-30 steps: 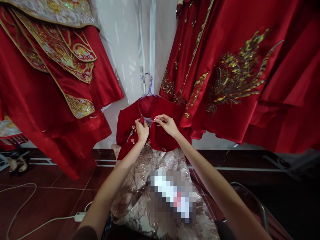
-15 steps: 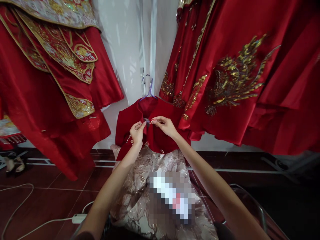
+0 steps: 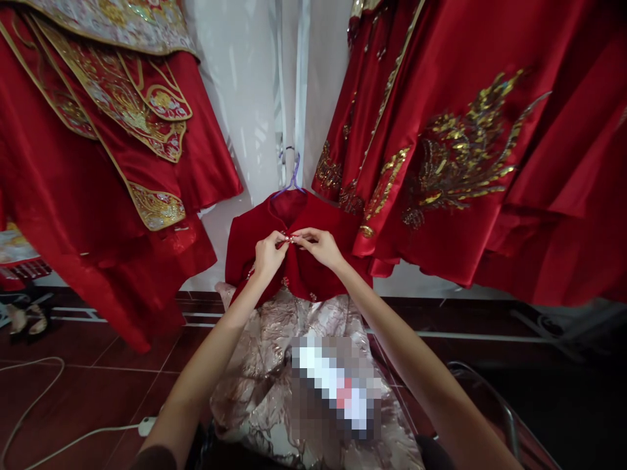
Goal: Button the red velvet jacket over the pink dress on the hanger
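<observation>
A short red jacket with beaded trim hangs in front of me on a purple hanger. My left hand pinches one front edge just under the collar. Opposite it, my right hand is closed on the other edge at a small beaded fastener. The fingertips of both hands meet at this fastener, and whether it is hooked is too small to tell. Below the jacket spreads a pale pink, shiny patterned fabric.
Red embroidered garments hang at left and right. A white upright pole stands behind the hanger. A white cable runs over the dark tiled floor. Shoes lie far left, and a blurred-out patch covers part of the pink fabric.
My hands have come together, drawing the jacket's two front edges toward each other. The gap that showed between them under the collar has closed.
</observation>
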`<state>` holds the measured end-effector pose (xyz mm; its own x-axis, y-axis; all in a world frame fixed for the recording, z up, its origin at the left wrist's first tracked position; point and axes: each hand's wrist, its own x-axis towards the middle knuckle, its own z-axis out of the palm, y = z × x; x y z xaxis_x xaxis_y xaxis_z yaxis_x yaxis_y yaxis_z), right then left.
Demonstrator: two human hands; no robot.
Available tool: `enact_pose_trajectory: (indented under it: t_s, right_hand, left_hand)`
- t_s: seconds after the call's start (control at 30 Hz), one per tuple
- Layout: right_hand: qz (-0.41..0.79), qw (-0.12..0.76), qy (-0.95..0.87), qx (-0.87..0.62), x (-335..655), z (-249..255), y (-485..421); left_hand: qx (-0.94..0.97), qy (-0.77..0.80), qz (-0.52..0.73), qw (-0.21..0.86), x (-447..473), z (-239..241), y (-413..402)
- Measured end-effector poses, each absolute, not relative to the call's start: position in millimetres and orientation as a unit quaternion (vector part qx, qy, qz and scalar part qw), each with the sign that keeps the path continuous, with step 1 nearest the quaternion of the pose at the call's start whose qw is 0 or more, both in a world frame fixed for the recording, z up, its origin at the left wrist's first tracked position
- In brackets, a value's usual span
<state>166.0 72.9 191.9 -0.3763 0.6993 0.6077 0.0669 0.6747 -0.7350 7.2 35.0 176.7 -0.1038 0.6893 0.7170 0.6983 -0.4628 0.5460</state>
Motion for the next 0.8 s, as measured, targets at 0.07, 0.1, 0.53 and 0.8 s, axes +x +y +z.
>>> enact_pose_trajectory:
  t_s: [0.07,0.1,0.53,0.8]
  right_hand:
    - [0.308,0.514,-0.758,-0.255,163.3,190.7,71.0]
    - [0.306,0.522,-0.753,-0.258,162.2,189.7,70.3]
    - [0.330,0.549,-0.721,-0.265,157.3,183.6,70.9]
    - [0.270,0.536,-0.747,-0.285,162.1,185.4,73.8]
  left_hand:
    - [-0.698,-0.512,-0.500,0.020,4.5,181.8,34.4]
    - [-0.712,-0.507,-0.484,0.030,3.2,184.2,33.6]
    - [-0.790,-0.468,-0.396,0.034,-4.8,203.1,21.9]
    - [-0.783,-0.488,-0.384,0.025,-3.1,208.2,24.5]
